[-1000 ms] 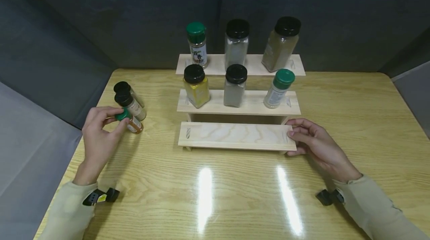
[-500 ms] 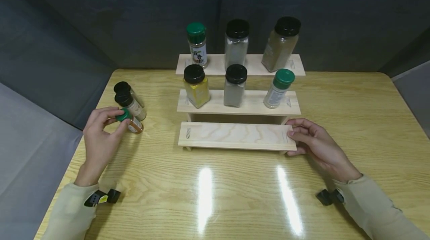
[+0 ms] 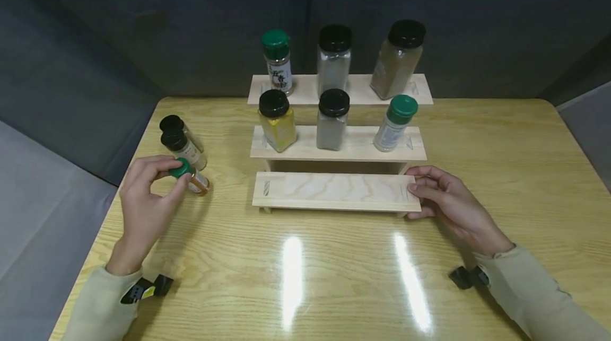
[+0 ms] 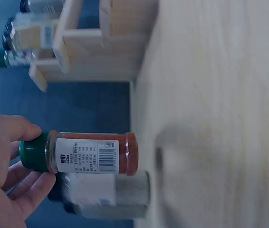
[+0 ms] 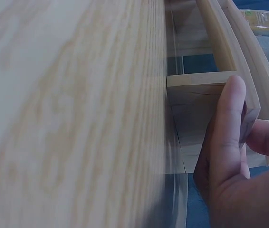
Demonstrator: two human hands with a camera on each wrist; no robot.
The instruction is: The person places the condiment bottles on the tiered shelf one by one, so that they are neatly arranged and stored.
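Observation:
My left hand [image 3: 147,200] pinches the green cap of a small spice jar [image 4: 89,154] between thumb and fingers. The jar holds orange-red powder and bears a white barcode label; its base looks slightly off the table, and it tilts a little in the head view. Two black-capped spice jars [image 3: 192,156] stand just behind it. At the other side, my right hand [image 3: 448,203] grips the right end of the lowest shelf [image 3: 336,190] of a three-step wooden rack, thumb on top and other fingers round the edge and underneath. That lowest shelf bears no jars.
The middle shelf [image 3: 305,152] carries a yellow jar [image 3: 279,129], a grey jar [image 3: 331,131] and a green-capped jar [image 3: 389,137]. Three more jars stand on the top shelf [image 3: 360,86]. A dark cloth [image 3: 215,28] hangs behind the wooden table [image 3: 229,267].
My left hand has shifted the green-capped jar slightly right and toward me, away from the two black-capped jars. The right hand keeps its grip on the rack. The head view has tipped slightly.

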